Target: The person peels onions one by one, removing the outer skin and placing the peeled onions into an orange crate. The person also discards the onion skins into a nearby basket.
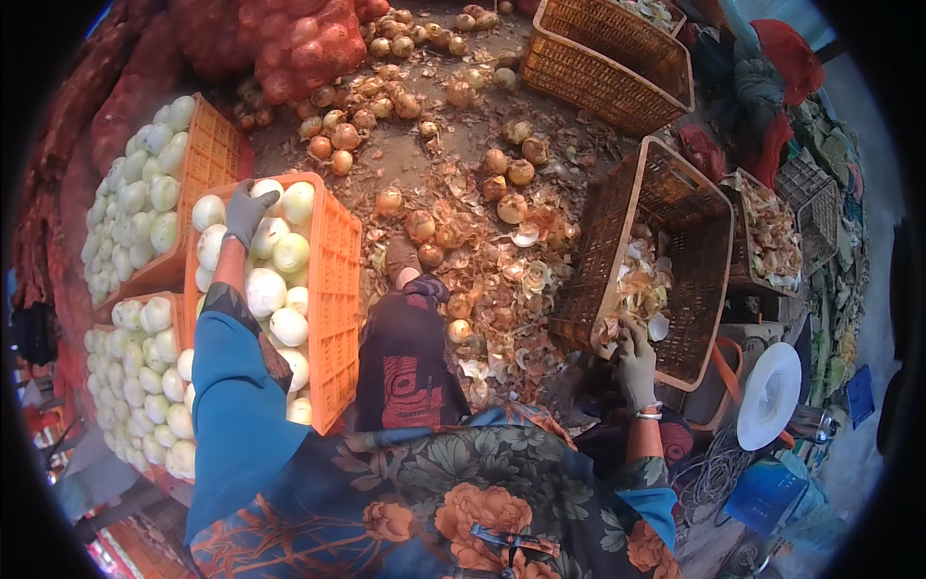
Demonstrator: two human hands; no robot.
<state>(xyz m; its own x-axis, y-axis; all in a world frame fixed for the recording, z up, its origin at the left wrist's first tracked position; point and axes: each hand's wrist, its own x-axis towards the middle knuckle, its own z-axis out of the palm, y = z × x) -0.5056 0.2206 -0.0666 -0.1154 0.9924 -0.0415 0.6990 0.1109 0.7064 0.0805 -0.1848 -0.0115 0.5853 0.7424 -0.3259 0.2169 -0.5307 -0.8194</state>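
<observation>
My left hand (249, 210), in a grey glove, rests on a peeled onion near the far end of an orange plastic crate (337, 289) heaped with peeled onions (291, 252). On the right, my gloved right hand (636, 362) is at the near rim of a dirty plastic crate (684, 380), close to onion skins (640, 279) lying inside it. Whether those fingers hold something cannot be made out. Between the two crates, loose onion skins (532, 271) and unpeeled onions (512, 208) cover much of the ground around my foot.
Two more crates of peeled onions (134, 192) stand at the left. Red mesh sacks of onions (307, 51) lie beyond. A brown crate (608, 65) is at the far right, a crate of skins (770, 231) farther right. A white round object (770, 396) is near my right arm.
</observation>
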